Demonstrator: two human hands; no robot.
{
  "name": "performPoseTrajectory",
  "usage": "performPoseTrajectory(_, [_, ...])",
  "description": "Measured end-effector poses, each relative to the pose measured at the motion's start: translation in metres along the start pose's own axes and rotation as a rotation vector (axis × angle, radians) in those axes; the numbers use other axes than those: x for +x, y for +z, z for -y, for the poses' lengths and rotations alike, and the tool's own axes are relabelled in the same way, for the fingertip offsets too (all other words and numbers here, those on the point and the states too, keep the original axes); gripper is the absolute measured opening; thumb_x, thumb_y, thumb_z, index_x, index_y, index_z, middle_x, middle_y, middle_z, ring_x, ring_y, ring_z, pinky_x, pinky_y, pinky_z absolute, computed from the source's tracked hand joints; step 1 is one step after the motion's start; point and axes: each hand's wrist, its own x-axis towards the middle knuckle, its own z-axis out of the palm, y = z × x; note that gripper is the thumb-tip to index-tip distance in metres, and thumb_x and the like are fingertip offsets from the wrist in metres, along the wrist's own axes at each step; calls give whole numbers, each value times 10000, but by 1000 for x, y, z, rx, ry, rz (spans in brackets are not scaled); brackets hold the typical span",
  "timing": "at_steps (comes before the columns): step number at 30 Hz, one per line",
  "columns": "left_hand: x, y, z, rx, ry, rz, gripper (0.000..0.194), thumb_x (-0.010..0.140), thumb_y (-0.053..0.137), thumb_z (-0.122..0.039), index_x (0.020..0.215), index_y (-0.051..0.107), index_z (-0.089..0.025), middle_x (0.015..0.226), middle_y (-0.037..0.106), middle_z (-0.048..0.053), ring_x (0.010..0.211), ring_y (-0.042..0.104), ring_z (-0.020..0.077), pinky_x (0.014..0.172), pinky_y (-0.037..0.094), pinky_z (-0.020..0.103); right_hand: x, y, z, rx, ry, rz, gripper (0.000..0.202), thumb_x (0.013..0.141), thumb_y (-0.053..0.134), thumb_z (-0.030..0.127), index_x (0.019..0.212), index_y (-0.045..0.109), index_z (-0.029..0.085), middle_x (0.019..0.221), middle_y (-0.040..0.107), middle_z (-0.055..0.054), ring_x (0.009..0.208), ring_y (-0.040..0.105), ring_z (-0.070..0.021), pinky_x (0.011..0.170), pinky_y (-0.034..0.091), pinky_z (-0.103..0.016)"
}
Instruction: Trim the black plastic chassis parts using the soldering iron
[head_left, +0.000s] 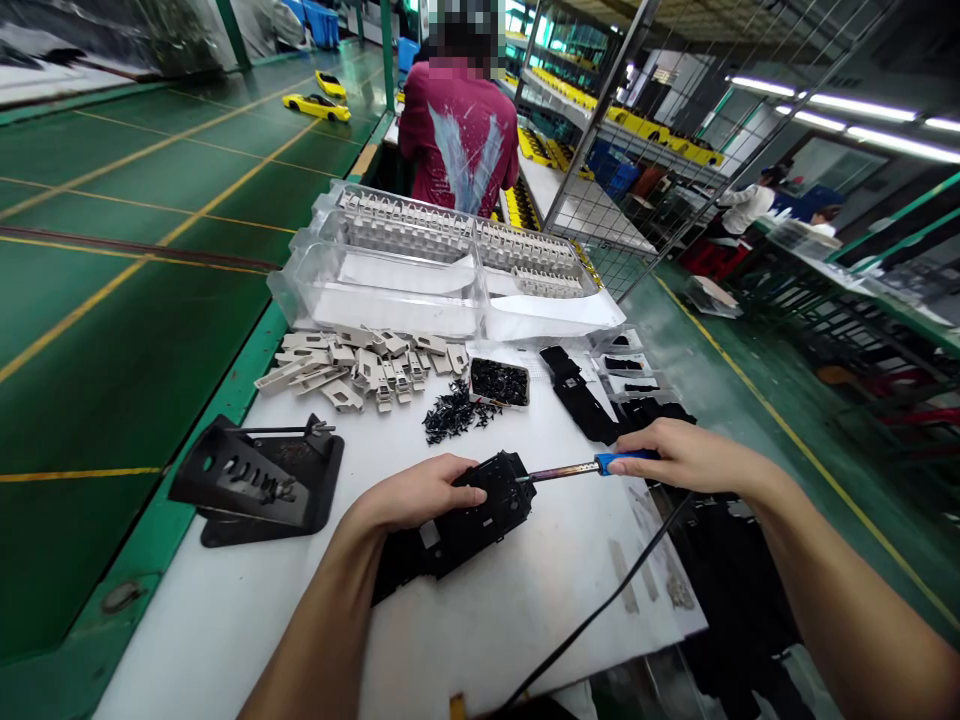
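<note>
My left hand (424,492) grips a long black plastic part (480,520) from its left side, thumb and finger on top, and part of it is hidden under the hand and forearm. My right hand (671,455) is closed round the blue handle of a soldering iron (564,472). The iron points left, its tip at the right end of the black part; whether it touches cannot be made out. A black cord (600,610) runs from the handle down to the table's front edge. Just beyond the part lie a heap of tiny black pieces (450,412) and a small box (499,384) full of them.
Left on the white table (225,620) stands a black metal iron stand (262,480). Grey-white plastic parts (367,362) are piled behind it, with clear trays (405,310) farther back. Black parts (581,400) lie at the right. A person in a maroon shirt (469,135) is beyond the trays.
</note>
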Motion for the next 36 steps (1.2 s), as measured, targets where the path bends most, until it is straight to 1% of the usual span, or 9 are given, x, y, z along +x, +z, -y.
performPoseTrajectory(3, [1, 1, -1, 9, -18, 16, 344, 821, 571, -399, 1016, 653, -127, 1017, 687, 60, 929, 600, 243, 806, 443, 307, -1, 0, 0, 10, -9, 2, 521, 932, 389, 608, 884, 692, 187, 609, 547, 5, 535, 447, -130, 546, 285, -265])
performPoseTrajectory(7, [1, 2, -1, 30, -30, 25, 357, 812, 577, -413, 1010, 656, -127, 1018, 689, 61, 932, 601, 245, 811, 446, 306, -1, 2, -1, 18, 7, 21, 512, 930, 398, 606, 871, 690, 189, 628, 576, 2, 544, 467, -129, 562, 300, -263])
performPoseTrajectory(10, [0, 2, -1, 33, -27, 33, 349, 805, 581, -413, 1000, 663, -135, 996, 693, 50, 913, 604, 238, 798, 451, 298, -2, 3, -2, 25, 3, 32, 499, 932, 402, 598, 866, 680, 189, 620, 561, 7, 546, 463, -129, 563, 300, -260])
performPoseTrajectory(16, [2, 1, 0, 27, -119, 16, 352, 798, 580, -415, 1011, 675, -151, 1005, 707, 55, 906, 627, 250, 755, 463, 299, -7, -2, 3, 47, 5, 58, 474, 928, 423, 580, 829, 665, 185, 594, 516, 17, 524, 415, -120, 525, 279, -251])
performPoseTrajectory(20, [2, 1, 2, 25, -147, 15, 346, 801, 564, -417, 994, 671, -151, 993, 709, 62, 889, 632, 252, 730, 468, 302, -5, -7, 9, 14, 4, 71, 475, 931, 415, 579, 800, 652, 188, 579, 502, 19, 510, 395, -117, 515, 264, -253])
performPoseTrajectory(26, [3, 1, 2, 75, -103, 24, 330, 797, 555, -396, 990, 668, -153, 1004, 702, 56, 904, 619, 239, 783, 460, 300, 0, -8, 12, -24, -9, 119, 487, 935, 399, 586, 764, 624, 190, 611, 546, 7, 538, 435, -125, 537, 271, -258])
performPoseTrajectory(33, [4, 3, 4, 42, -78, 53, 329, 774, 574, -409, 956, 677, -156, 924, 703, 46, 816, 614, 222, 741, 461, 299, -1, -12, 14, -13, -8, 150, 456, 931, 420, 574, 725, 571, 196, 602, 495, 18, 543, 402, -122, 534, 270, -265])
performPoseTrajectory(36, [4, 3, 3, 22, -79, 58, 334, 764, 584, -421, 951, 679, -160, 914, 704, 44, 793, 612, 218, 732, 460, 298, -1, -15, 16, -22, -13, 158, 475, 942, 398, 570, 706, 551, 187, 601, 481, 9, 548, 387, -120, 537, 265, -281])
